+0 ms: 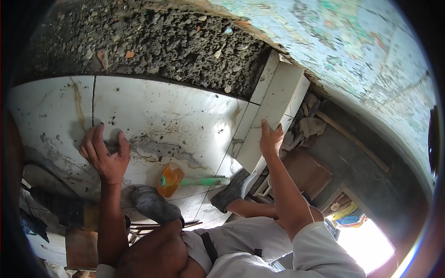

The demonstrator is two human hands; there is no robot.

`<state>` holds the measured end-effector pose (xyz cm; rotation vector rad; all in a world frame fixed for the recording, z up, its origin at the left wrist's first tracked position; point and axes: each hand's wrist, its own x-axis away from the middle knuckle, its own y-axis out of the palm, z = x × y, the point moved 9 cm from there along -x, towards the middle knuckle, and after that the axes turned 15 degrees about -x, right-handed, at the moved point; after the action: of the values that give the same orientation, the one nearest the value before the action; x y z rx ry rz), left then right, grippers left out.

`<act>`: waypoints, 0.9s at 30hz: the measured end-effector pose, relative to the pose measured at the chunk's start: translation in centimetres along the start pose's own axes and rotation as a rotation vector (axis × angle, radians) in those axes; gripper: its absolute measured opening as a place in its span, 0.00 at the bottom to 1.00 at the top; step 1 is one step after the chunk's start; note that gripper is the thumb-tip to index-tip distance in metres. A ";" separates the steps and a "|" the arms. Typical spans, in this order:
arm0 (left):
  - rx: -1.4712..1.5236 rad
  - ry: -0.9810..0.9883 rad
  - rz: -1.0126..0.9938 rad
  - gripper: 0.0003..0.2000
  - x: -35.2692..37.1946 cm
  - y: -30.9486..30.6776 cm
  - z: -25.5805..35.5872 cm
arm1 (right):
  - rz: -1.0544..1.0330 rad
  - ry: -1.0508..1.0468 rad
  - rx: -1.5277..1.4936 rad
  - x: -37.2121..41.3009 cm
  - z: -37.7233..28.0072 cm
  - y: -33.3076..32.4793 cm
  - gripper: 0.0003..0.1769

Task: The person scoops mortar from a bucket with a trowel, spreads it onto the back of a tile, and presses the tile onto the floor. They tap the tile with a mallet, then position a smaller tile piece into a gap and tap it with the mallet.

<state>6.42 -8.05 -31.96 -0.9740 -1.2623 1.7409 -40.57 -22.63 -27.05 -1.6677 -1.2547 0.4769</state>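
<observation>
My left hand (105, 154) lies flat with fingers spread on a large white marble-look floor tile (162, 120). My right hand (270, 139) grips the near edge of a narrow white tile piece (278, 97) that lies beside the big tile, next to the rough mortar bed (153, 41). A rubber mallet with an orange head (169, 180) and a green handle (204, 181) lies on the tile between my hands. I am crouched, with my feet in dark shoes (153, 204) on the tile.
A second laid tile (46, 116) adjoins the big one on the left. Rough grey mortar covers the floor beyond. A flaking painted wall (361, 55) runs at the right, with rags and a brown board (308, 171) at its foot. Bright doorway at lower right.
</observation>
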 end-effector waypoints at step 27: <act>-0.102 0.083 0.000 0.20 0.4 0.8 0.1 | 0.116 0.048 0.066 -13.9 17.4 -13.8 0.26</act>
<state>6.06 -7.94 -32.73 -1.0937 -1.3075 1.6322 -66.44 -26.96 -26.44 -1.6921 -1.1001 0.5391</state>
